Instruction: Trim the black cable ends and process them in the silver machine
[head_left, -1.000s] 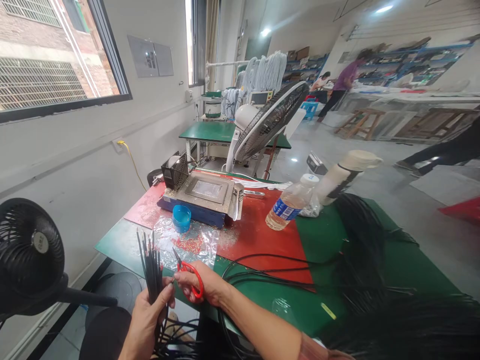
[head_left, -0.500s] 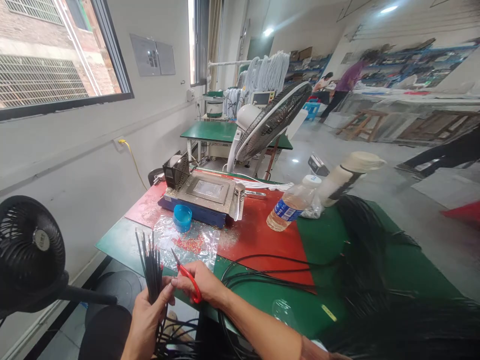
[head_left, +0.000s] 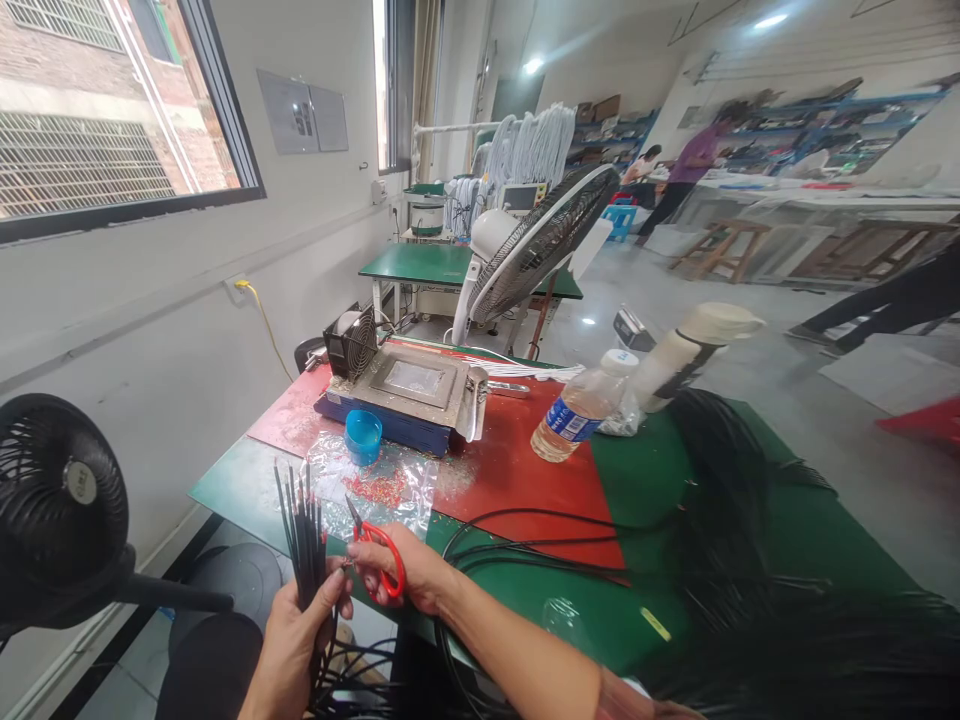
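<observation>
My left hand [head_left: 294, 640] is closed round a bundle of thin black cables [head_left: 301, 525], held upright with the cut ends pointing up at the table's near left corner. My right hand [head_left: 409, 575] grips red-handled scissors [head_left: 375, 555], fingers through the loops, blades pointing up and left toward the bundle. The two hands almost touch at the thumb. More black cables [head_left: 540, 550] trail from the hands across the green and red table mat [head_left: 637, 480] to a large dark heap [head_left: 750, 560] on the right.
On the table stand a metal heating device with a small fan [head_left: 405, 390], a blue cap [head_left: 364, 435], a plastic sheet with red scraps [head_left: 382, 485], a water bottle [head_left: 577, 415] and a white flask [head_left: 690, 350]. A black fan [head_left: 60, 510] stands left, a floor fan [head_left: 536, 245] behind. People work far right.
The scissors' handles closed slightly and opened again. Both hands and the cable bundle stay in nearly the same place.
</observation>
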